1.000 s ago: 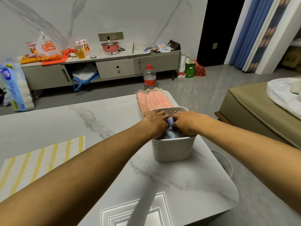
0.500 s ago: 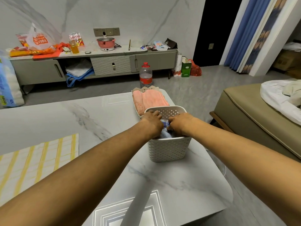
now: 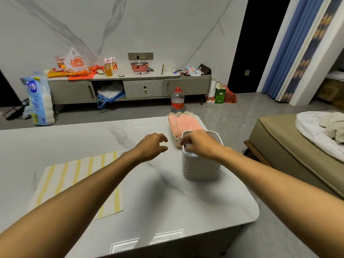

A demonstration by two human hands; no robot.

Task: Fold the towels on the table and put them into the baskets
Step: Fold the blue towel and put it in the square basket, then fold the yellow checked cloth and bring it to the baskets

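Observation:
A white perforated basket [image 3: 201, 169] stands on the marble table [image 3: 158, 202] at the right. A bluish folded towel [image 3: 189, 154] peeks out of its top. My right hand [image 3: 197, 144] hovers over the basket's rim, fingers curled down at that towel. My left hand [image 3: 151, 147] is out of the basket, to its left above the table, open with nothing in it. Behind the basket a low lace-edged basket [image 3: 176, 139] holds folded pink towels [image 3: 184, 123]. A white towel with yellow stripes [image 3: 78, 181] lies flat at the left.
The table's right edge is close to the white basket. A bed [image 3: 297, 151] with white bedding stands to the right. Beyond the table are a water bottle [image 3: 177, 102] on the floor and a low cabinet [image 3: 130, 86] with clutter.
My left hand has come out of the white basket and moved left, opening. My right hand has risen to the basket's rim. The view has tilted up and shifted left.

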